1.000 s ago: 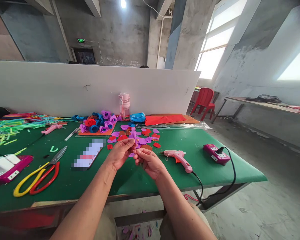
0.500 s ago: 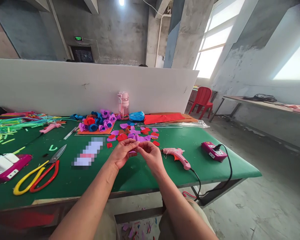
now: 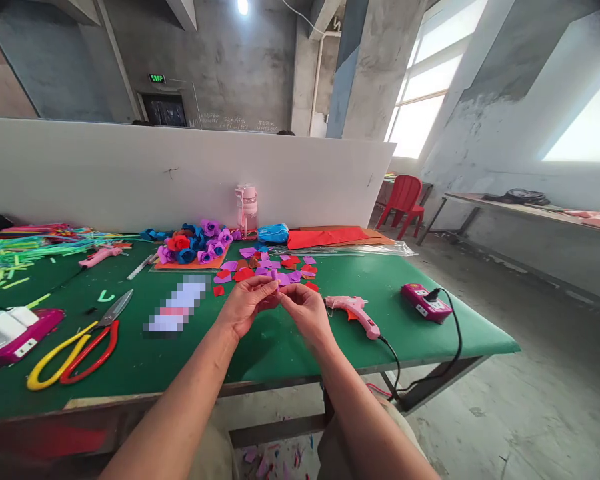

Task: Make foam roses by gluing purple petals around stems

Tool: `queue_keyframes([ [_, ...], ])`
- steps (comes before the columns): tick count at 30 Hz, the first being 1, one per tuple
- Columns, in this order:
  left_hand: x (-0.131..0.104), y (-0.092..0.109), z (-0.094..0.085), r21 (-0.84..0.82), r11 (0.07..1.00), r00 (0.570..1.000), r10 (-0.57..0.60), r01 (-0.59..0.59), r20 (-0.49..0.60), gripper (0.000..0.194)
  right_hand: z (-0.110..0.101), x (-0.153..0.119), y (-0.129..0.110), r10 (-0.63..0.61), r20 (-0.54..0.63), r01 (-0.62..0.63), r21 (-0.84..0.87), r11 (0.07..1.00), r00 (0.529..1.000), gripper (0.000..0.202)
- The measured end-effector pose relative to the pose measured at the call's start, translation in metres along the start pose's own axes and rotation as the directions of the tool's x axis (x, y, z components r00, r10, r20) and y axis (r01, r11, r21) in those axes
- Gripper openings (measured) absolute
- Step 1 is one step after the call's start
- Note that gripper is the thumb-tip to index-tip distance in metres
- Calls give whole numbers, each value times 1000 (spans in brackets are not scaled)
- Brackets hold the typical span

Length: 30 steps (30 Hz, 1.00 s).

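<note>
Both my hands meet over the front middle of the green table. My left hand (image 3: 251, 303) pinches a small piece of purple paper (image 3: 275, 275), whose upper end stands up between the fingertips. Fingers of my right hand (image 3: 304, 309) are closed on the same piece from the other side, hiding its lower part. Just beyond lie loose purple and red paper petals (image 3: 245, 274). A pink glue gun (image 3: 354, 312) rests on its side to the right of my right hand. Finished paper flowers (image 3: 195, 243) in purple, blue and red sit behind and to the left.
Scissors (image 3: 93, 340) with yellow and red handles lie at left, near a magenta power strip (image 3: 25, 337). Another power strip (image 3: 427, 303) stands at right, its cord hanging off the table. A pink bottle (image 3: 247, 210) stands against the white partition (image 3: 180, 167).
The purple piece now stands more upright between my fingertips, and my right hand has shifted slightly to the right. The things on the table lie as before.
</note>
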<state>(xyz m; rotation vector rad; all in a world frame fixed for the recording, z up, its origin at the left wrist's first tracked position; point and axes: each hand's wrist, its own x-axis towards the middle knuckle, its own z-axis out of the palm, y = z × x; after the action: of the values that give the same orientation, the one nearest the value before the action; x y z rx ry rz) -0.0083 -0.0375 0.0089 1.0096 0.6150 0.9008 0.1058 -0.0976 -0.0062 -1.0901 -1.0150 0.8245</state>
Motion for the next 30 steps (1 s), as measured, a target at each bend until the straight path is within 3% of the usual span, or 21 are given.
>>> queue_keyframes([
  [8,1,2,-4,83,996,1000,-17,15,16,23,0,-2,-3,45,-11,-46,-57,997,999,21],
  [14,2,2,-5,20,996,996,-83,83,18,23,-1,-2,-2,-21,-60,15,-107,994,998,21],
  [22,1,1,-4,82,996,997,-37,32,66,19,-6,-1,-1,-23,-69,14,-122,992,997,22],
  [26,0,4,-5,68,997,998,-41,37,55,17,-41,9,-14,-35,-160,7,-169,986,987,28],
  [28,-2,7,-5,48,998,997,-48,46,53,17,-72,12,-20,-41,-234,-24,-269,963,971,31],
  [30,-4,10,-6,40,998,997,-53,51,58,16,-106,12,-20,-105,-275,-38,-470,882,956,30],
])
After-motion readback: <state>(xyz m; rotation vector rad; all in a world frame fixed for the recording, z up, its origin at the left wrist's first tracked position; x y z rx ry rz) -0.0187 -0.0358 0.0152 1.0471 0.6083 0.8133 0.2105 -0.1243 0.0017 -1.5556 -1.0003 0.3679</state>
